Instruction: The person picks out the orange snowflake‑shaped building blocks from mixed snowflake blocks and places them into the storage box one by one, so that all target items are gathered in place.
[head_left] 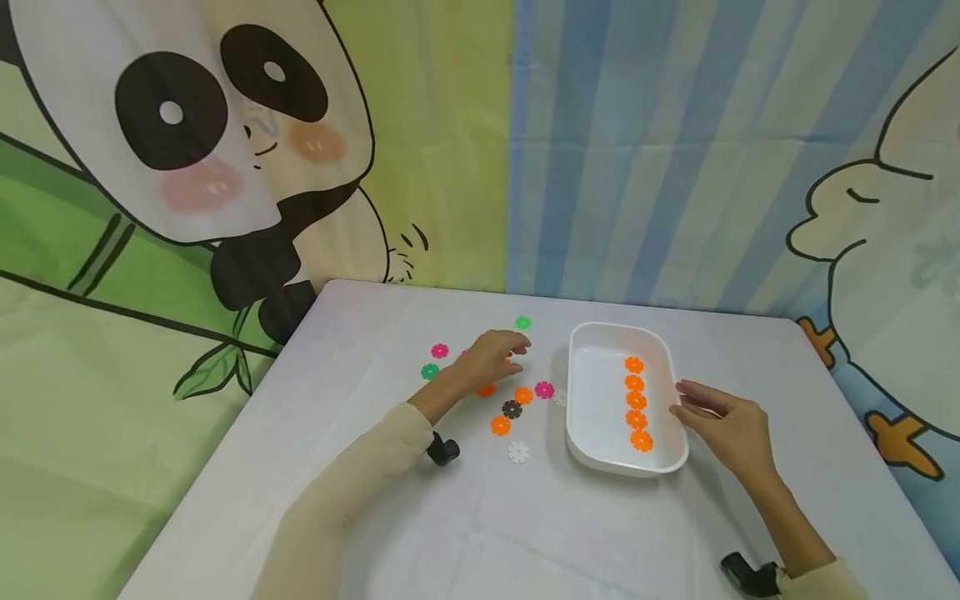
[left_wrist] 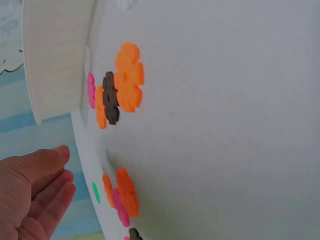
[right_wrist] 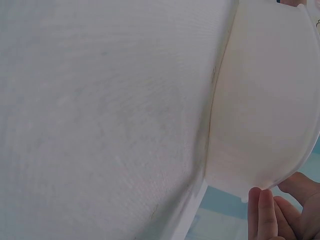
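Observation:
My left hand hovers over scattered flower-shaped plastic discs, thumb and fingers apart and nothing visible between them. Around it lie a pink disc, a green disc and an orange disc; others are partly hidden under the hand. A white tray stands to the right, with several orange discs in a column inside. At its right side, my right hand lightly pinches the rim. The right wrist view has those fingers against the outer wall and the thumb at the rim.
Between left hand and tray lie a black disc, a pink disc and more orange ones. A white disc is nearer me; a light green disc lies farther back. Printed curtains hang behind the white table.

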